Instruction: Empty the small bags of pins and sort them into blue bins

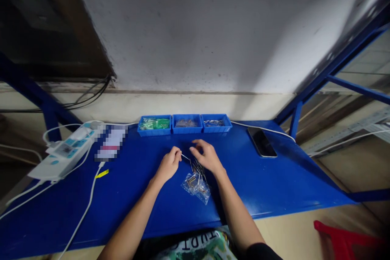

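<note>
Pinched in the fingers of my left hand [170, 163] is a thin metal rod [185, 156], its free end pointing right. My right hand [207, 156] hovers just to the right, thumb and fingers apart, with nothing visible between them. Below it on the table lies a loose pile of thin metal pieces [198, 169], partly covered by that hand. Clear plastic bags [196, 188] with small brownish parts lie at the near side of the pile. What kind of part the rod is, I cannot make out.
Three blue bins stand along the back: one with green packets [155, 124], one with greyish small parts [186, 123], one with metal pieces [214, 123]. A phone [262, 142] lies right. A power strip [65, 150] and white cables [88, 205] lie left on the blue table [137, 178].
</note>
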{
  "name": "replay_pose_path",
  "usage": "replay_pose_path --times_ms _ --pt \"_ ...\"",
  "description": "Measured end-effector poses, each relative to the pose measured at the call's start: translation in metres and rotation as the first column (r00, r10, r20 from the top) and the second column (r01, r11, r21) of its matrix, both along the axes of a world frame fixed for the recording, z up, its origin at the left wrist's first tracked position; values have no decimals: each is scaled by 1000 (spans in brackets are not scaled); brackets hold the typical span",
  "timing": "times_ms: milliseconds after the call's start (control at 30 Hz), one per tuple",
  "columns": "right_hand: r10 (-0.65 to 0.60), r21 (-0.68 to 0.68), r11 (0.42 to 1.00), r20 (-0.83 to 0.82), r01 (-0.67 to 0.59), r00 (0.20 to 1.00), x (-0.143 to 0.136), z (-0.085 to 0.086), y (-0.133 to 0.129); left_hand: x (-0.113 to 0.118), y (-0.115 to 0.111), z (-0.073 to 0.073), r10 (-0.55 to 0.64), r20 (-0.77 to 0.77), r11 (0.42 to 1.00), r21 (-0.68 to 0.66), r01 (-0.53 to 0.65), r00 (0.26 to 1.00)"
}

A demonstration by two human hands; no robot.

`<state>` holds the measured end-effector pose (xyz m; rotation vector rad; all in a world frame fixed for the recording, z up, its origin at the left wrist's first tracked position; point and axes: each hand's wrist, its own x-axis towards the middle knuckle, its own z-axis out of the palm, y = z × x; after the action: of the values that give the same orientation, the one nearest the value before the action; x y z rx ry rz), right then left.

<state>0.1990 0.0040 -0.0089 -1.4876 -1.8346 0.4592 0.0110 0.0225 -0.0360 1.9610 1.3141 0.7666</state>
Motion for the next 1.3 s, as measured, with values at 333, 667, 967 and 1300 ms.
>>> replay_pose_path --times_ms 333,667,967,1300 --pt "208 33 976 167 -216 964 -23 0 -6 -1 0 0 135 84 990 15 -137 987" --pt "76 15 997 65 -77 995 -23 -8 -3 -2 0 -1 107 122 994 20 -110 987" --pt "-239 225 899 -465 375 853 -3 17 0 -4 -9 4 -253 -230 944 155 292 940" --pt "-450 624 396 -508 674 735 41 48 -13 -1 -5 1 -199 -195 965 135 227 960"
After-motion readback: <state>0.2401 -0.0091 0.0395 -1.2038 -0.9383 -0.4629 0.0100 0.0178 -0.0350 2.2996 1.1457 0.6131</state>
